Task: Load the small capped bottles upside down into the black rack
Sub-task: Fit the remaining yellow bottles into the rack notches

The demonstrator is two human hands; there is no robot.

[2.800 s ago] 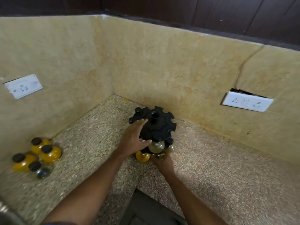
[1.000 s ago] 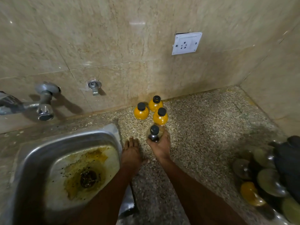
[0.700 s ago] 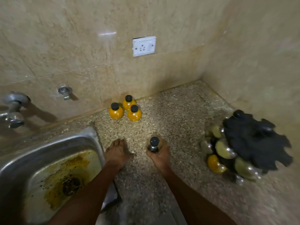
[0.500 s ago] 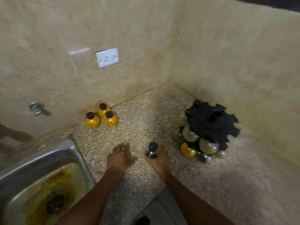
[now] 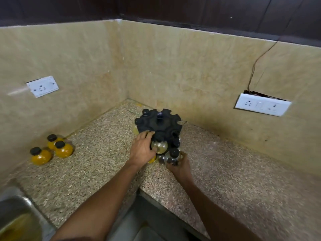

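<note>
Both hands now at black rack (image 5: 159, 123); right hand (image 5: 179, 166) grips clear bottle (image 5: 172, 156), left hand (image 5: 142, 148) spread on rack, hiding lower bottles.

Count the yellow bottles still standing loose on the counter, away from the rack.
3, clustered at the left near the wall: the front-left bottle, the right bottle, and the back bottle, partly hidden behind it. More may sit out of view.

Speckled granite counter (image 5: 234, 171) in a beige stone-walled corner (image 5: 121, 66), two white sockets (image 5: 42, 86)
</note>
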